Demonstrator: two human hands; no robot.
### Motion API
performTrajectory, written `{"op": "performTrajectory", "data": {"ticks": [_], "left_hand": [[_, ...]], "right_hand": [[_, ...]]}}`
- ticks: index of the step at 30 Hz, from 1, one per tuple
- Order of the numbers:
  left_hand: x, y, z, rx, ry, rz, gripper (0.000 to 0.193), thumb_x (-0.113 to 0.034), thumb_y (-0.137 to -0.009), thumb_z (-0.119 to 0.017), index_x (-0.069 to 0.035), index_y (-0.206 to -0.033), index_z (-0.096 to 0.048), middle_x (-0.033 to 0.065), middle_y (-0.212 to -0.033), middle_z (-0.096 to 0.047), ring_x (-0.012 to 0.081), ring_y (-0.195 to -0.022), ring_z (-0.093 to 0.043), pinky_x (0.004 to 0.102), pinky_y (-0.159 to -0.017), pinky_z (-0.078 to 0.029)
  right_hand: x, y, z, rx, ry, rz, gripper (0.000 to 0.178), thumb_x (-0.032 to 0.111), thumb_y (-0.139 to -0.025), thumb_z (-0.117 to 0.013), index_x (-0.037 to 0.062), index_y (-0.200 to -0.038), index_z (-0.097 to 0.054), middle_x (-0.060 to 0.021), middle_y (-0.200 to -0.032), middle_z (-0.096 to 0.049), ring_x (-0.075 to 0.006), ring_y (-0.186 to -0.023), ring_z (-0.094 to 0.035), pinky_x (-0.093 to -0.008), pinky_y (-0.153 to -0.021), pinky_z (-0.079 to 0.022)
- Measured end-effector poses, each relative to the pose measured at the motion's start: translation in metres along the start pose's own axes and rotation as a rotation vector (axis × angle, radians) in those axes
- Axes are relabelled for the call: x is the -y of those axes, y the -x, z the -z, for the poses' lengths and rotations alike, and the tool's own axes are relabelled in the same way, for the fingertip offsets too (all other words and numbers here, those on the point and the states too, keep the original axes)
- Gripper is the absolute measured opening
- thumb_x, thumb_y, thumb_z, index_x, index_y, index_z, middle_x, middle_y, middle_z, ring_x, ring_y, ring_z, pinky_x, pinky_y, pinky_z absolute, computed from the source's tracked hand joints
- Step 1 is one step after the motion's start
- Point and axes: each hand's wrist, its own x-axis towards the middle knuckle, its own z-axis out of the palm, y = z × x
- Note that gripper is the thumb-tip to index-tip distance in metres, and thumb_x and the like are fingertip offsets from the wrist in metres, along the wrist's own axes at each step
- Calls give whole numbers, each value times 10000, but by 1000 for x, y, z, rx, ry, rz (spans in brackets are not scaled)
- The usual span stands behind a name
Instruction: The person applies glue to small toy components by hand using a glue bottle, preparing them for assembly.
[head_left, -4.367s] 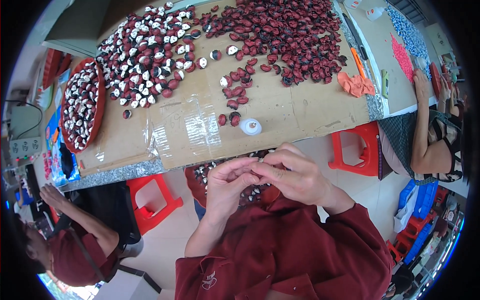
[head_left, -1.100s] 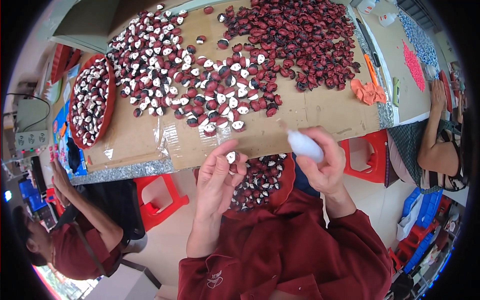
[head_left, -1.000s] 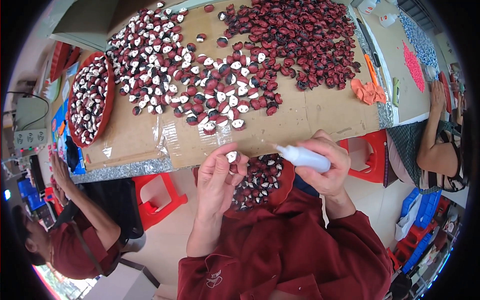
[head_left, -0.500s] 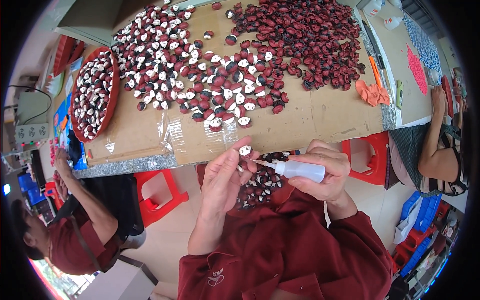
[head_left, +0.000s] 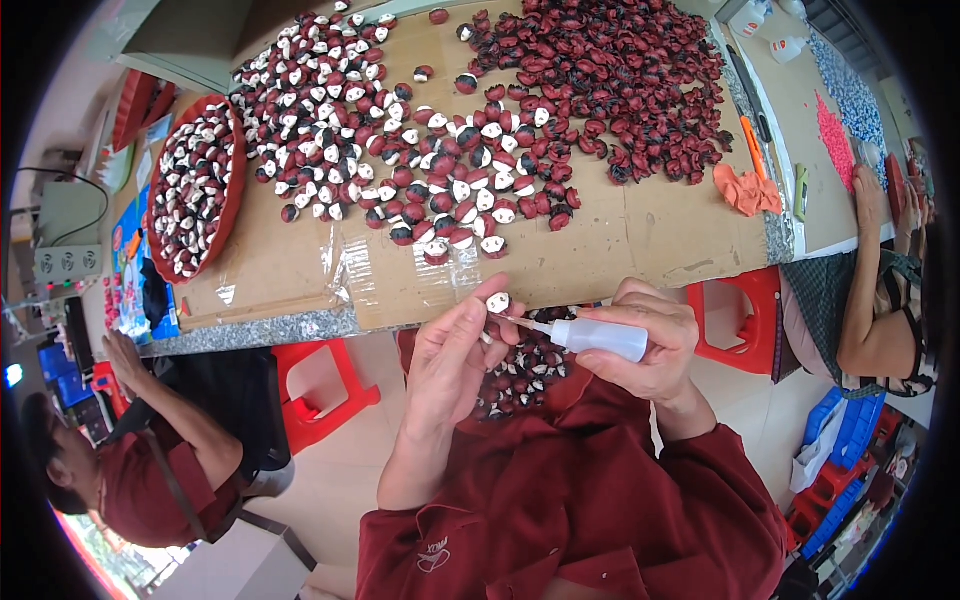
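Note:
Between the thumb and fingers of my left hand [head_left: 447, 350] is a small white face piece [head_left: 498, 302], painted with tiny features. Another white bit shows lower among those fingers. My right hand [head_left: 655, 340] grips a translucent squeeze bottle [head_left: 612, 340], tipped sideways. Its thin needle nozzle [head_left: 522, 322] points left and reaches the fingers of my left hand just below the face piece; whether it touches the piece I cannot tell. Under my hands, a red tray [head_left: 560, 392] on my lap holds more dark red, black and white pieces [head_left: 515, 378].
Finished-looking white-faced pieces [head_left: 455, 185] and dark red shells [head_left: 620, 80] cover much of the cardboard-topped table [head_left: 640, 235]. A red basket [head_left: 238, 170] of pieces stands left. An orange crumpled cloth [head_left: 747, 190] lies right. Co-workers sit left [head_left: 165, 450] and right [head_left: 880, 320].
The face piece in my left hand has shifted slightly right and turned a little. The bottle stays nearly in place. The left co-worker's hand has moved slightly.

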Motion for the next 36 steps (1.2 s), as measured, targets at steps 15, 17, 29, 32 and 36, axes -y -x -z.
{"op": "performTrajectory", "data": {"ticks": [15,17,29,32,36], "left_hand": [[-1,-1,-4,-57,-42,-1,385,-212,-968,-406,35,-1259,-448,122,-982,-612,125,-739,-524,224,-554,-358],[-1,-1,-4,-53,-44,-4,383,-213,-968,-406,33,-1258,-451,116,-979,-613,126,-738,-516,224,-552,-355],[-1,-1,-2,-19,-21,-22,366,-193,-963,-427,27,-1251,-470,121,-993,-609,99,-759,-518,218,-565,-349],[1,-1,-2,-1,-21,-37,361,-195,-965,-422,24,-1247,-473,118,-992,-614,101,-751,-521,218,-564,-352],[6,1,3,-2,-37,-57,359,-199,-972,-401,15,-1254,-465,117,-987,-622,107,-742,-532,215,-564,-361]], "right_hand": [[2,0,5,-6,26,8,300,72,-583,-793,-22,-838,-665,-73,-612,-610,-156,-478,-493,-261,-463,-363],[2,-1,7,-14,46,2,290,77,-588,-792,-23,-828,-665,-73,-601,-601,-160,-482,-495,-263,-462,-362],[5,-2,8,4,18,-55,279,71,-611,-774,-27,-847,-664,-85,-679,-644,-153,-539,-522,-250,-498,-388],[2,-2,11,-67,-27,-80,320,53,-626,-759,-31,-913,-645,-91,-774,-652,-158,-618,-560,-248,-567,-424],[-4,-2,1,-159,-167,-401,330,31,-662,-720,-18,-971,-614,-96,-900,-629,-218,-740,-594,-302,-699,-463]]}}
